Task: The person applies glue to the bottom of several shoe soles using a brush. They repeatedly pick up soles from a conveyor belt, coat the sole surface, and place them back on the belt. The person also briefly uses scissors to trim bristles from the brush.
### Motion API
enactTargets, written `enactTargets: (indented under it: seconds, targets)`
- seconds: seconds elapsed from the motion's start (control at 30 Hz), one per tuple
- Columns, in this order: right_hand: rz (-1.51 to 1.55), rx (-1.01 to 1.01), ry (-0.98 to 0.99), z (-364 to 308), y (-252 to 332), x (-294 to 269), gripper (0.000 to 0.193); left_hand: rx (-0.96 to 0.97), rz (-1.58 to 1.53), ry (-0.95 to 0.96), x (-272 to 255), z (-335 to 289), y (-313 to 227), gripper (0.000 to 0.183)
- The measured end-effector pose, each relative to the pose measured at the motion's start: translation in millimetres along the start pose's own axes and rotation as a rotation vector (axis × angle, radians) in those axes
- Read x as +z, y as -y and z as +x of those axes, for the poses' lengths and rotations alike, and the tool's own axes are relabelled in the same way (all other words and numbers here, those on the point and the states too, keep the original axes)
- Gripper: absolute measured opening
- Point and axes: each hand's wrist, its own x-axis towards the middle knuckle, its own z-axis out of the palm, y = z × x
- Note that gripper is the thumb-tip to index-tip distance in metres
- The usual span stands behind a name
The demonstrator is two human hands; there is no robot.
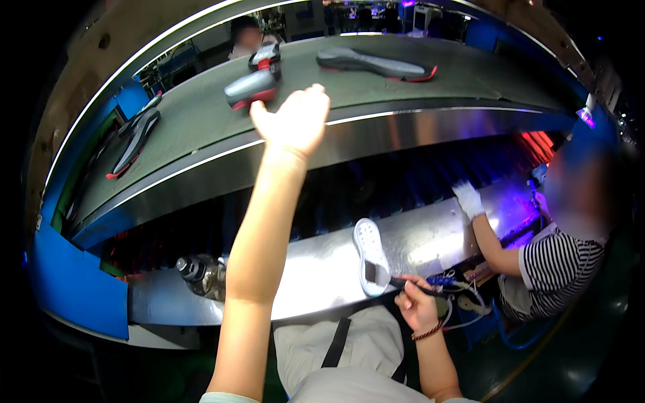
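left hand (295,121): spread free, across belt (178,127) edge
right hand (418,307): gripping brush (371,272)
room: bench (316,269), between white sole (367,240) and nine-o'clock bottle (207,277)

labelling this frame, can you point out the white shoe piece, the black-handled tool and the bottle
White shoe piece (370,248): head view, middle of its upward-facing surface.
Black-handled tool (397,283): head view, on the handle.
Bottle (213,279): head view, on the body, beside the dark cap.

pretty dark workshop (571,359), purple glow (519,193) on the right
dark green floor near right, blue panel (80,282) on the left, purple lamp (586,117) and reddish light (539,146) far right, white cabinet (422,18) at the far end
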Motion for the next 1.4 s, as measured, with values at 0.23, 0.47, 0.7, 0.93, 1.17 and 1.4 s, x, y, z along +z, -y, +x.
enactTargets:
  seconds: [0.23,0.47,0.7,0.93,1.17,1.4]
  targets:
    - [-0.029,-0.005,-0.181,-2,-3,-24,0.015,0.462,1.599,0.413,-10,51,90,0.053]
    - [-0.091,0.022,-0.286,-1,-12,-40,0.014,0.739,2.295,0.592,5,112,144,0.054]
    - [-0.147,0.081,-0.319,-24,-28,-70,0.018,0.56,2.596,0.664,-6,140,131,0.044]
    - [-0.131,0.141,-0.357,-19,-20,-58,0.017,1.287,2.748,1.291,8,103,68,0.036]
    - [-0.073,0.041,-0.371,-6,-11,-76,0.016,1.388,1.639,0.76,-13,1,10,0.049]
    - [-0.205,-0.158,-0.309,27,5,-28,0.019,-0.189,0.453,0.133,-48,-78,5,0.046]
